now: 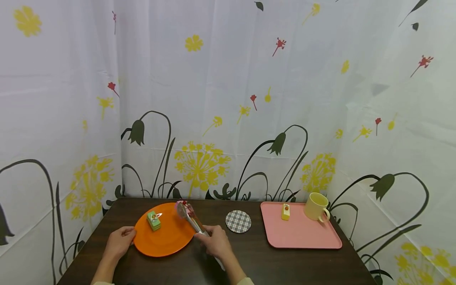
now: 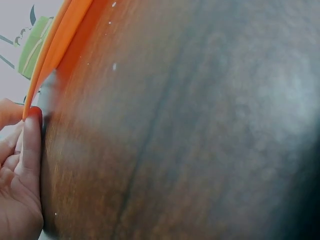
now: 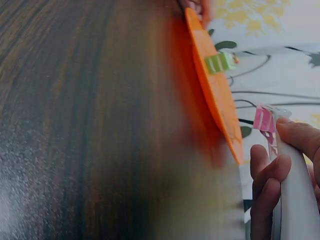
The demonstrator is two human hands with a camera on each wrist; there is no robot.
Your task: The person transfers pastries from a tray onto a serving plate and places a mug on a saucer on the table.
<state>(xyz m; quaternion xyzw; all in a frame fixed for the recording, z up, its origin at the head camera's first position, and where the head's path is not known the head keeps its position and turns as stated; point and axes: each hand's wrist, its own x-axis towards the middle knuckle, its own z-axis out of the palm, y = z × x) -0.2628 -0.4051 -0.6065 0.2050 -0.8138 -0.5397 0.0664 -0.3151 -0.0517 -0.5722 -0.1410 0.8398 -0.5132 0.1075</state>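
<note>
My left hand (image 1: 119, 242) pinches the left rim of an orange plate (image 1: 167, 241), thumb above and fingers below in the left wrist view. On the plate sits a small green toy cake slice (image 1: 154, 221) with a decorated top. My right hand (image 1: 216, 241) grips metal tongs (image 1: 194, 224) at the plate's right side. Between the tongs' tips is a pink toy cake slice (image 3: 264, 119), partly hidden by them. In the right wrist view, that slice is apart from the plate surface.
Right of the tongs lies a round checked coaster (image 1: 238, 221). A pink tray (image 1: 303, 237) at the right bears a yellow cake slice (image 1: 285, 212) and a yellow mug (image 1: 316, 206). A patterned curtain (image 1: 228, 99) hangs behind the dark wooden table (image 1: 249, 261).
</note>
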